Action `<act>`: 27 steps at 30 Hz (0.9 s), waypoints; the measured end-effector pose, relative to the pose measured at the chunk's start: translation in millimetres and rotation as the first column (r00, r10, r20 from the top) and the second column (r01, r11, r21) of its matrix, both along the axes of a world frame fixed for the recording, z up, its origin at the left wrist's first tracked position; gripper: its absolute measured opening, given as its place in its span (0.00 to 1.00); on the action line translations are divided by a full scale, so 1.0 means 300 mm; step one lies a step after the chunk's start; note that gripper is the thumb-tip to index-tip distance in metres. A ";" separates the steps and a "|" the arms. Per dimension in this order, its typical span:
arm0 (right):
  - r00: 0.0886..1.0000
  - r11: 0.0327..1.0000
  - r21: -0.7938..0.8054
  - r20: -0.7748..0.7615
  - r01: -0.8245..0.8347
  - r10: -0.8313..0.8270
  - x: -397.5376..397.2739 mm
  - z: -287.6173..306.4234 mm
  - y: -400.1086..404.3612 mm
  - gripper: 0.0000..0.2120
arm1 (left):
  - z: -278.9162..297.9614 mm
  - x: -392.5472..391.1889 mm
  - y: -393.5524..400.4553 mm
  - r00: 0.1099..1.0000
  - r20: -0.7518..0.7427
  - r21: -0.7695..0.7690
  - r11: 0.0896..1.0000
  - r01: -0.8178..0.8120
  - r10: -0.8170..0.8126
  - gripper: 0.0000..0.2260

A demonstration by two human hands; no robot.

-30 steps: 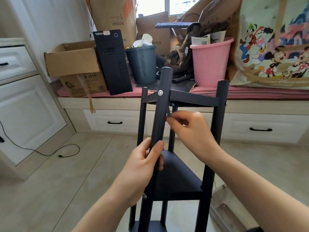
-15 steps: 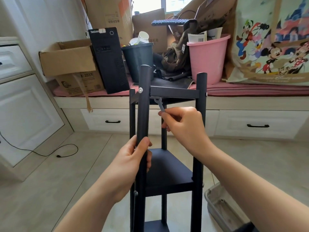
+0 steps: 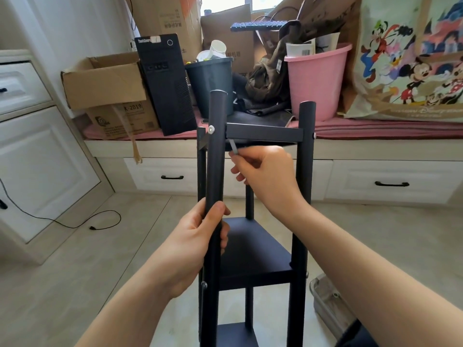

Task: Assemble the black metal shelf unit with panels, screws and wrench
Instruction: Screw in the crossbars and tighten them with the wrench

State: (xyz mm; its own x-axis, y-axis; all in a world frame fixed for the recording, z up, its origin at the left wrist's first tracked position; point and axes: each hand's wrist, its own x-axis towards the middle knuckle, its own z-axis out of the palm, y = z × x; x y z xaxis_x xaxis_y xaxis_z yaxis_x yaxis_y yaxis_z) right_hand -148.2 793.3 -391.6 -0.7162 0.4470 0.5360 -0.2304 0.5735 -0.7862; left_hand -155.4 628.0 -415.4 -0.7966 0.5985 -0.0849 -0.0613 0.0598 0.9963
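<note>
Under the top panel (image 3: pixel 264 133) of the black shelf unit (image 3: pixel 255 249), the right hand (image 3: pixel 268 176) pinches a small silver wrench (image 3: pixel 234 148), its tip poking up from the fingers (image 3: pixel 240 169) beside the front-left post (image 3: pixel 215 176). Lower on that post, the left hand (image 3: pixel 193 244) grips with fingers curled round it.

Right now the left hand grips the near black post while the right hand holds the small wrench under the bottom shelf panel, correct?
Not quite. In the head view the right hand holds the wrench under the top shelf panel. The left hand does grip the near post.
</note>
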 end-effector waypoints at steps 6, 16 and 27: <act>0.993 0.994 0.077 -0.102 0.075 -0.067 -0.030 -0.031 0.002 0.07 | 0.000 0.002 0.000 1.000 -0.014 -0.005 1.000 0.013 -0.013 0.13; 0.940 0.979 0.062 -0.297 0.196 -0.169 -0.110 -0.080 -0.015 0.08 | -0.005 -0.003 0.005 0.997 0.014 0.005 0.997 0.079 -0.079 0.22; 0.976 0.993 0.000 -0.184 0.116 -0.114 -0.101 -0.050 -0.041 0.17 | -0.015 -0.001 0.021 0.994 0.008 0.003 0.994 0.112 -0.112 0.21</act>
